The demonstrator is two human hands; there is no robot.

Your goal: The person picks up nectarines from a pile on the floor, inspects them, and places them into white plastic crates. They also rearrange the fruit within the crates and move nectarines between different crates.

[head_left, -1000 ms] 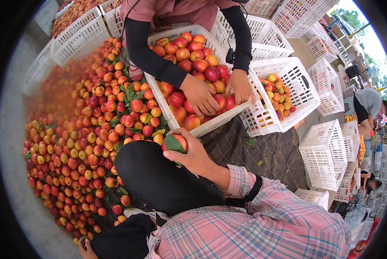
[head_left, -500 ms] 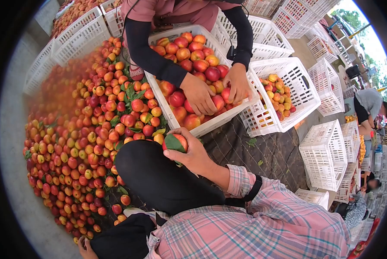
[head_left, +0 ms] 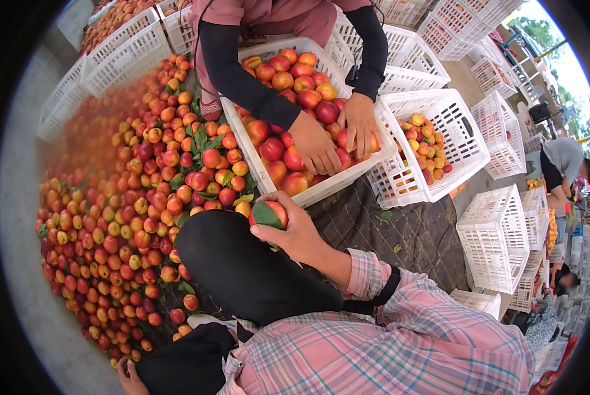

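Observation:
My right hand [head_left: 295, 230] is closed around a red nectarine [head_left: 278, 212] with a green leaf lying over it, held above my black-clad knee. At the lower left edge, my left hand [head_left: 131, 380] is only partly visible beside the nectarine pile [head_left: 120, 247]; its fingers look apart, with nothing seen in them. Just beyond my right hand stands a white crate [head_left: 268, 178] of large red nectarines. A co-worker's two hands [head_left: 316, 143] rest on the fruit inside that crate.
To the right, a white crate [head_left: 467, 158] holds smaller yellow-red fruit. Stacked white crates [head_left: 492, 237] stand farther right, and more crates [head_left: 127, 56] line the back left. Dark sheeting [head_left: 387, 243] covers the ground. Another person [head_left: 562, 164] bends over at far right.
The co-worker's hands have shifted slightly over the crate's fruit, the right-side one now lying flatter. My right hand still holds the nectarine in nearly the same place.

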